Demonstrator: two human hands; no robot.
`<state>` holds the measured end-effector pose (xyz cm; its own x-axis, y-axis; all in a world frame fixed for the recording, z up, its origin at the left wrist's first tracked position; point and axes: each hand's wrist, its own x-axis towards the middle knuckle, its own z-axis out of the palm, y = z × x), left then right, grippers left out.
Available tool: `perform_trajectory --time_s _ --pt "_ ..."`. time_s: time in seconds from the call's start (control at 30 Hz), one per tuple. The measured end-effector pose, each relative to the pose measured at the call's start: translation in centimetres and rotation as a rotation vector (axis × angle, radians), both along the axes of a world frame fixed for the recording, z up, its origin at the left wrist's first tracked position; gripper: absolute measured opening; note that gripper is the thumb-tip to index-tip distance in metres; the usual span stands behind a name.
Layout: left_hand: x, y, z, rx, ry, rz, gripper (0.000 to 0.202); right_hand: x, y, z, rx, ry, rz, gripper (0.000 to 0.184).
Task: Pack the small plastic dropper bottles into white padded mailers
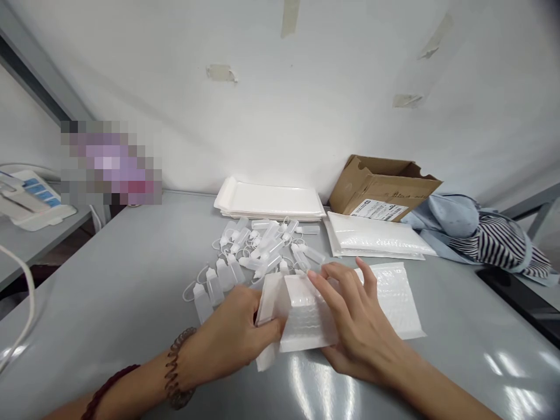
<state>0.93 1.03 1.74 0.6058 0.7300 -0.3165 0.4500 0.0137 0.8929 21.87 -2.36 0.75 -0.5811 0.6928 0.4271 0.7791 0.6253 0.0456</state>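
Note:
A white padded bubble mailer (396,303) lies across the front of the grey table, its left end raised towards me. My left hand (236,332) is closed on that end, the thumb at the mouth between the flap and the body, other fingers partly hidden behind. Over the middle of the mailer, my right hand (356,321) grips it with fingers on top and the thumb mostly out of sight underneath. Just beyond my hands lie several small translucent plastic squeeze bottles (214,287) with looped cap straps. What the mailer holds, if anything, is hidden.
Behind the bottles is a stack of flat white mailers (275,199). Plumper mailers (376,234) rest before an open cardboard box (385,186). Folded clothing (494,239) and a black phone (520,300) are at right. A white cable (28,291) hangs at left.

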Motion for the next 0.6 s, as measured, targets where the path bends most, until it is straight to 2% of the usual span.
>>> perform_trajectory --time_s 0.1,0.33,0.47,0.6 --pt "0.0 0.0 -0.1 0.124 0.045 -0.003 0.026 0.0 0.1 -0.2 -0.05 0.009 0.019 0.071" --pt "0.6 -0.5 -0.2 0.187 0.052 0.025 0.029 0.0 0.3 0.2 -0.053 0.064 0.044 0.064" --pt "0.4 -0.4 -0.1 0.043 0.027 0.058 0.024 0.2 0.4 0.8 -0.018 0.071 0.106 0.062" --pt "0.1 -0.2 -0.2 -0.103 -0.029 0.038 0.024 0.2 0.3 1.1 -0.004 0.044 0.132 0.056"
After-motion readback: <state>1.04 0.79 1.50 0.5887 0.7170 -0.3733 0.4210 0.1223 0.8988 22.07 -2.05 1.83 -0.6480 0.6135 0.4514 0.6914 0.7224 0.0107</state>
